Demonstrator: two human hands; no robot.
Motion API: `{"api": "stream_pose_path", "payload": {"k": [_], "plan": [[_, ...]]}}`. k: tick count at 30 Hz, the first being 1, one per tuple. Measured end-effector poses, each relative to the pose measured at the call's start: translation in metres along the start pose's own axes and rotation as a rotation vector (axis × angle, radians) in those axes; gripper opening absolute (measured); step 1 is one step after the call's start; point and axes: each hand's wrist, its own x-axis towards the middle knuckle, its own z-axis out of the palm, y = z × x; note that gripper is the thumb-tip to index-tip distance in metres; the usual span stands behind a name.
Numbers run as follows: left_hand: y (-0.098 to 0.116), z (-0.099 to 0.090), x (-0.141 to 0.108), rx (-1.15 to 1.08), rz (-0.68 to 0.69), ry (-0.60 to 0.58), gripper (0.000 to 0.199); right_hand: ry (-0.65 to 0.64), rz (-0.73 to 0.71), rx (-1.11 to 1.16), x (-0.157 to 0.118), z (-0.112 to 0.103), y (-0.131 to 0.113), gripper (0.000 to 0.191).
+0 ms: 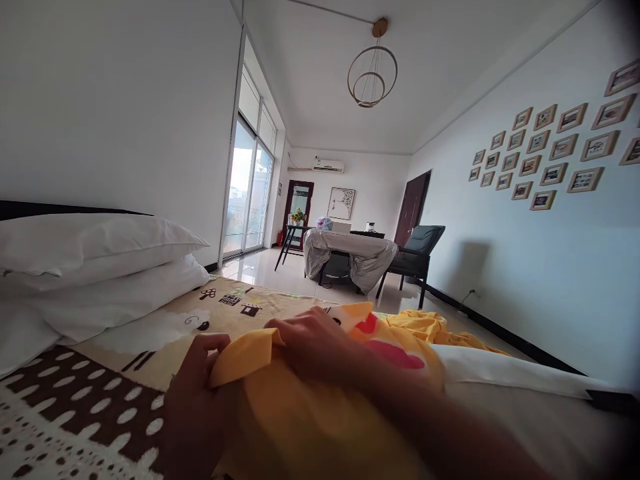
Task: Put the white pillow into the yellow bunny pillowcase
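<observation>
A yellow cloth point(300, 420) with pink and white patches lies bunched low in the view, on a bed with a patterned beige and brown blanket point(165, 360). At the cloth's left end, my left hand point(200, 393) grips its folded edge between thumb and bent fingers. My right hand point(315, 347) reaches across from the right and is closed on the same edge, just right of my left hand. Part of the cloth spreads to the right, past my right forearm, beside a white cloth point(515, 380).
White pillows point(100, 260) are stacked at the left of the bed. Beyond the bed are a covered table point(355, 250), a black chair point(423, 250) and glass doors point(247, 193). Framed pictures point(539, 141) hang on the right wall.
</observation>
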Motion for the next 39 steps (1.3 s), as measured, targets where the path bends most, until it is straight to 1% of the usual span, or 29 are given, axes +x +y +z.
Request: {"api": "stream_pose_path", "payload": {"k": [2, 3, 5, 6, 8, 9, 10, 11, 13, 16, 18, 20, 22, 25, 27, 29, 31, 33, 35, 37, 38, 39], "plan": [[0.004, -0.003, 0.007, -0.075, -0.074, -0.108, 0.028, 0.085, 0.032, -0.056, 0.001, -0.007, 0.010, 0.009], [0.005, -0.004, 0.012, -0.131, -0.088, -0.176, 0.035, 0.119, 0.057, -0.033, 0.002, -0.011, 0.014, 0.010], [0.005, -0.005, 0.022, -0.246, -0.075, -0.354, 0.046, 0.156, 0.106, 0.076, 0.004, -0.019, 0.022, 0.012], [0.003, -0.004, 0.026, -0.274, -0.062, -0.451, 0.046, 0.173, 0.129, 0.131, 0.004, -0.022, 0.025, 0.016], [-0.002, -0.003, 0.033, -0.236, -0.042, -0.603, 0.036, 0.214, 0.166, 0.190, 0.007, -0.025, 0.030, 0.026], [-0.006, -0.001, 0.036, -0.191, -0.046, -0.643, 0.034, 0.239, 0.182, 0.195, 0.008, -0.025, 0.031, 0.030], [-0.009, 0.001, 0.038, -0.155, -0.058, -0.660, 0.036, 0.261, 0.203, 0.195, 0.009, -0.026, 0.032, 0.032], [-0.012, 0.003, 0.039, -0.145, -0.072, -0.662, 0.038, 0.272, 0.228, 0.196, 0.010, -0.026, 0.031, 0.031], [-0.015, 0.007, 0.040, -0.215, -0.098, -0.662, 0.037, 0.248, 0.297, 0.205, 0.011, -0.028, 0.026, 0.028], [-0.015, 0.014, 0.041, -0.324, -0.095, -0.659, 0.034, 0.129, 0.372, 0.200, 0.011, -0.028, 0.012, 0.027], [-0.012, 0.017, 0.040, -0.334, -0.073, -0.635, 0.033, 0.042, 0.364, 0.184, 0.012, -0.024, 0.004, 0.025], [-0.011, 0.020, 0.039, -0.309, -0.060, -0.581, 0.033, -0.002, 0.339, 0.189, 0.013, -0.017, 0.000, 0.016], [-0.011, 0.023, 0.038, -0.278, -0.073, -0.507, 0.036, 0.012, 0.327, 0.220, 0.015, -0.010, 0.001, 0.010], [-0.012, 0.027, 0.038, -0.283, -0.133, -0.387, 0.041, 0.028, 0.346, 0.306, 0.019, -0.008, 0.011, 0.009], [-0.015, 0.028, 0.039, -0.343, -0.177, -0.358, 0.043, 0.007, 0.404, 0.342, 0.019, -0.013, 0.019, 0.017], [-0.019, 0.028, 0.041, -0.420, -0.211, -0.394, 0.042, -0.020, 0.455, 0.348, 0.017, -0.020, 0.027, 0.031], [-0.022, 0.025, 0.044, -0.490, -0.217, -0.447, 0.040, -0.047, 0.461, 0.357, 0.013, -0.027, 0.034, 0.041], [-0.024, 0.021, 0.046, -0.538, -0.193, -0.467, 0.037, -0.047, 0.425, 0.361, 0.008, -0.034, 0.038, 0.046], [-0.022, 0.016, 0.046, -0.519, -0.137, -0.421, 0.034, 0.004, 0.416, 0.323, 0.004, -0.039, 0.040, 0.045], [-0.019, 0.010, 0.044, -0.389, -0.045, -0.317, 0.031, 0.048, 0.393, 0.250, -0.001, -0.043, 0.040, 0.041], [-0.017, 0.007, 0.043, -0.297, 0.007, -0.281, 0.030, 0.032, 0.365, 0.227, -0.004, -0.043, 0.040, 0.036], [-0.015, 0.004, 0.041, -0.208, 0.051, -0.280, 0.029, -0.015, 0.330, 0.219, -0.007, -0.044, 0.040, 0.030]]}}
